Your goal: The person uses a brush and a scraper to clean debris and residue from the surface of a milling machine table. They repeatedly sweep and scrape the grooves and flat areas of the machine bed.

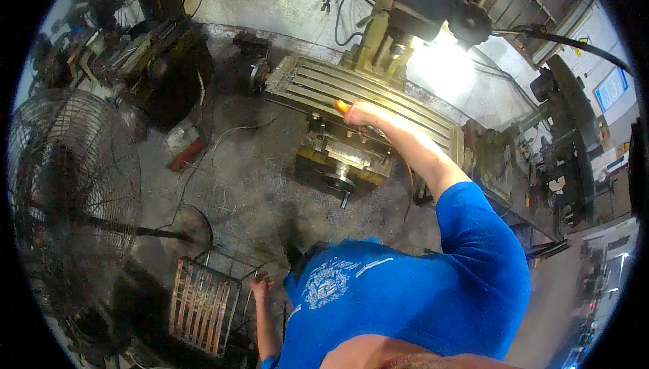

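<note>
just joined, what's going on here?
A person in a blue shirt has the right hand out at the slotted metal table of a machine, holding a small orange object, too small to identify. The left hand is low, beside a slatted seat; whether it touches the frame is unclear. A bright light shines behind the table, and a large fan stands to the left.

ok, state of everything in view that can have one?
Right hand, closed on the orange object
Orange object, held
Left hand, loosely open, apparently empty
Work light, lit
Handwheel, untouched
Slatted seat, unoccupied
Fan, standing upright; can't tell whether spinning
</note>
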{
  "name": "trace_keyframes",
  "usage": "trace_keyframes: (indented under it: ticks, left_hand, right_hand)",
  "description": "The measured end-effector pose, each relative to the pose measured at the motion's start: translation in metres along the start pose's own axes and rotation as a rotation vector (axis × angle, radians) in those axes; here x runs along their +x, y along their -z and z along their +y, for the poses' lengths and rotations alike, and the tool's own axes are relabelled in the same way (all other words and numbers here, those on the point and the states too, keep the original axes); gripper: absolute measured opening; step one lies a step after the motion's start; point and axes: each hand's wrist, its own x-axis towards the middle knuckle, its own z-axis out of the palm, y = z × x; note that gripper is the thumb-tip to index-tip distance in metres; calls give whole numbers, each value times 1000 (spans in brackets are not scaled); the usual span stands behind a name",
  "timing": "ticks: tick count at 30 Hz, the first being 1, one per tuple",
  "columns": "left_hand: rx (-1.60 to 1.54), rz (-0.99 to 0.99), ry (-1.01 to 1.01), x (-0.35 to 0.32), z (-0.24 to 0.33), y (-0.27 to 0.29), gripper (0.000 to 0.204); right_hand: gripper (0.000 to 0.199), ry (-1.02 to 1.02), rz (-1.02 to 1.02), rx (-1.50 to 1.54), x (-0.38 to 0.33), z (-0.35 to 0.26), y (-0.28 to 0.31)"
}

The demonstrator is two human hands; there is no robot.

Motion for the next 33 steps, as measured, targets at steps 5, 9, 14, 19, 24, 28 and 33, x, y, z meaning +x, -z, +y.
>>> trace_keyframes:
  ticks: [5,9,14,19,24,28,33]
  left_hand:
    - [309,-149,59,7,14,1,27]
    - [154,-184,-70,12,8,23,30]
    - [403,-143,-141,-1,7,47,25]
    - [-17,22,-24,-41,2,48,19]
    - [145,-20,-32,-35,23,49,25]
    - [137,-61,-133,-25,31,39,26]
    - [639,-169,-303,12,57,23,26]
  right_hand:
    - [24,68,130,-398,33,-79,-15]
    - [39,-216,-8,-187,67,-159,-13]
    - [36,-306,179,-253,110,-161,21]
    - [35,-258,45,-356,94,-205,20]
    - [35,-295,87,-390,113,-119,18]
    - [33,-304,99,-259,79,-145,13]
    - [34,-322,192,-149,73,-127,31]
